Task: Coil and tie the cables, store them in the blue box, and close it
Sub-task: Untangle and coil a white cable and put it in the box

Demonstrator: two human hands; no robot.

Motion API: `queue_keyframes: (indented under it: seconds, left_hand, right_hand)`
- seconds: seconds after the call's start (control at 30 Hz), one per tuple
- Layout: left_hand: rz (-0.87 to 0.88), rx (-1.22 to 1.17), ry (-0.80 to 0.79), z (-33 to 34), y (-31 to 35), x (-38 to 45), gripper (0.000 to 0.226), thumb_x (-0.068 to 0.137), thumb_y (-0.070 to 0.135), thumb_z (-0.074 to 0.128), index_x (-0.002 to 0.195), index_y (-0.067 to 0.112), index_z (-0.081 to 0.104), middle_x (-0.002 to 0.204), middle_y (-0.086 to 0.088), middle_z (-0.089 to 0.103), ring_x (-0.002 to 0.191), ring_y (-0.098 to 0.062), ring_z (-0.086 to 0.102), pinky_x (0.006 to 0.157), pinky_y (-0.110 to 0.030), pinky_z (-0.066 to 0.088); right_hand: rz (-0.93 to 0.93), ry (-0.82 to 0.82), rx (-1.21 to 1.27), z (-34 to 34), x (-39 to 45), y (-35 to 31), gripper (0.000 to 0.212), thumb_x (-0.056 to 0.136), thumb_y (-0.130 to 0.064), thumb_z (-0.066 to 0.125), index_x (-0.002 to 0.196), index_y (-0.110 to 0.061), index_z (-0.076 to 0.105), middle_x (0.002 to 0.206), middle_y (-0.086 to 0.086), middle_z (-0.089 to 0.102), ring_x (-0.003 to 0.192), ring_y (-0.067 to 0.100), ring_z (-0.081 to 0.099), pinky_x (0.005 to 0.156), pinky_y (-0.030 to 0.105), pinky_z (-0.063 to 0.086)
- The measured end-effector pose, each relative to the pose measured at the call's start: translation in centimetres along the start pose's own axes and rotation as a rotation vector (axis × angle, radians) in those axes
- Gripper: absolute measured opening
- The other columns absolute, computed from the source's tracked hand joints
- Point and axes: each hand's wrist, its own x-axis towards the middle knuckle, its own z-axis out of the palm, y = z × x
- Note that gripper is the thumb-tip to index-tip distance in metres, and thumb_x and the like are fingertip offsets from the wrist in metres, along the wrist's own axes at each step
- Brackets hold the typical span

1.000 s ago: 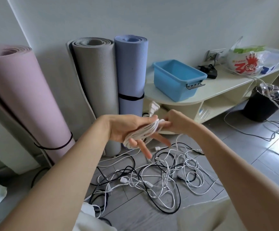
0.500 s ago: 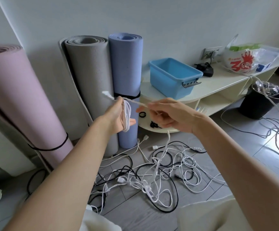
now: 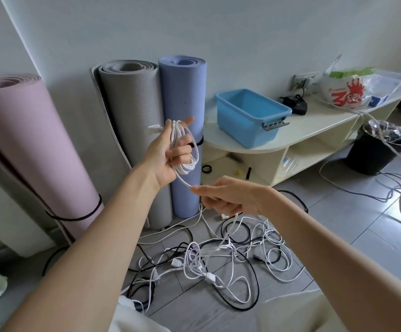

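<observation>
Coiled cable: looped around the left hand.
Right hand: below and right of the left hand, pinching the strand.
Cable tangle: on the floor, beneath both hands.
Box: on the shelf unit, right of the left hand.
Rolled mats: behind the left hand, against the wall.

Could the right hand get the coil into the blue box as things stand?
Probably not yet: the right hand pinches the white cable, the left hand holds the coil, and the blue box sits open.

Left hand raised, fingers curled shut; right hand lower, fingers pinched together.
</observation>
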Motion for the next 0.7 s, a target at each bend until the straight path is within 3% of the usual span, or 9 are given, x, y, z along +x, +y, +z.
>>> queue_keyframes:
  seconds: [0.07, 0.13, 0.23, 0.3, 0.37, 0.47, 0.53, 0.6, 0.7]
  left_hand:
    - [-0.122, 0.017, -0.193, -0.2, 0.2, -0.6, 0.041, 0.099, 0.039, 0.024, 0.112, 0.014, 0.053, 0.045, 0.009, 0.027, 0.026, -0.003, 0.015, 0.027, -0.009, 0.018]
    - [-0.3, -0.059, -0.417, -0.6, 0.2, -1.1, 0.04, 0.096, 0.039, 0.032, 0.112, 0.01, 0.055, 0.05, 0.006, 0.023, 0.032, -0.001, 0.019, 0.029, -0.012, 0.024]
    - [-0.458, -0.011, -0.524, -0.8, -0.3, -1.5, 0.036, 0.093, 0.043, 0.037, 0.099, 0.013, 0.054, 0.049, 0.006, 0.024, 0.032, -0.001, 0.022, 0.03, -0.012, 0.026]
    - [-0.499, 0.089, -0.512, -0.4, -0.9, -1.8, 0.038, 0.091, 0.046, 0.036, 0.087, 0.015, 0.058, 0.044, 0.008, 0.024, 0.03, -0.001, 0.018, 0.029, -0.011, 0.021]
    - [-0.503, 0.149, -0.516, 0.5, -1.6, -2.2, 0.042, 0.09, 0.047, 0.033, 0.078, 0.014, 0.057, 0.043, 0.009, 0.025, 0.028, 0.0, 0.018, 0.028, -0.011, 0.017]
    - [-0.521, 0.178, -0.532, 1.2, -1.9, -2.4, 0.042, 0.087, 0.049, 0.038, 0.069, 0.015, 0.055, 0.042, 0.01, 0.034, 0.026, 0.002, 0.022, 0.027, -0.011, 0.019]
    - [-0.545, 0.157, -0.584, 1.2, -1.7, -2.4, 0.038, 0.083, 0.049, 0.051, 0.068, 0.015, 0.057, 0.043, 0.01, 0.04, 0.03, -0.002, 0.019, 0.027, -0.011, 0.022]
    - [-0.556, 0.159, -0.607, 0.9, -1.4, -2.4, 0.036, 0.079, 0.05, 0.057, 0.067, 0.015, 0.058, 0.043, 0.01, 0.04, 0.034, -0.003, 0.018, 0.028, -0.011, 0.024]
    - [-0.455, 0.234, -0.583, 0.9, -1.0, -2.5, 0.038, 0.075, 0.057, 0.057, 0.064, 0.02, 0.057, 0.048, 0.01, 0.023, 0.036, -0.003, 0.017, 0.03, -0.01, 0.023]
  right_hand:
    - [-0.065, -0.009, 0.094, -0.3, -0.4, 0.2, 0.031, 0.087, -0.041, 0.057, 0.09, -0.01, 0.059, 0.067, 0.003, 0.05, 0.045, 0.009, 0.04, 0.043, 0.016, 0.034]
    - [-0.128, -0.017, 0.256, -0.8, -0.8, 0.3, 0.048, 0.078, -0.043, 0.059, 0.113, -0.011, 0.055, 0.097, 0.008, 0.062, 0.073, 0.015, 0.06, 0.068, 0.024, 0.053]
    - [-0.229, 0.069, 0.539, -1.7, -0.6, 0.1, 0.068, 0.075, -0.057, 0.05, 0.126, -0.012, 0.051, 0.122, 0.013, 0.059, 0.111, 0.023, 0.059, 0.102, 0.037, 0.043]
    - [-0.278, 0.124, 0.683, -1.4, 0.0, -0.7, 0.064, 0.077, -0.066, 0.044, 0.105, -0.011, 0.062, 0.112, 0.02, 0.056, 0.116, 0.031, 0.051, 0.113, 0.046, 0.028]
    - [-0.279, 0.16, 0.786, -0.6, 0.8, -1.4, 0.062, 0.073, -0.07, 0.052, 0.087, -0.01, 0.064, 0.101, 0.025, 0.048, 0.115, 0.042, 0.047, 0.113, 0.052, 0.026]
    - [-0.225, 0.215, 0.821, -0.3, 1.2, -2.1, 0.068, 0.085, -0.069, 0.035, 0.104, -0.008, 0.059, 0.098, 0.02, 0.058, 0.098, 0.029, 0.063, 0.09, 0.036, 0.052]
    - [-0.214, 0.168, 0.815, -0.3, 0.8, -2.9, 0.071, 0.087, -0.069, 0.032, 0.106, -0.006, 0.059, 0.088, 0.017, 0.055, 0.085, 0.022, 0.066, 0.085, 0.03, 0.054]
    - [-0.183, 0.174, 0.793, 0.0, 0.3, -3.8, 0.079, 0.085, -0.067, 0.042, 0.12, 0.002, 0.055, 0.091, 0.019, 0.051, 0.089, 0.03, 0.062, 0.09, 0.036, 0.053]
    - [-0.22, 0.362, 0.688, 0.0, 0.0, -4.8, 0.049, 0.089, -0.045, 0.048, 0.104, 0.001, 0.058, 0.084, 0.019, 0.053, 0.081, 0.03, 0.056, 0.085, 0.038, 0.051]
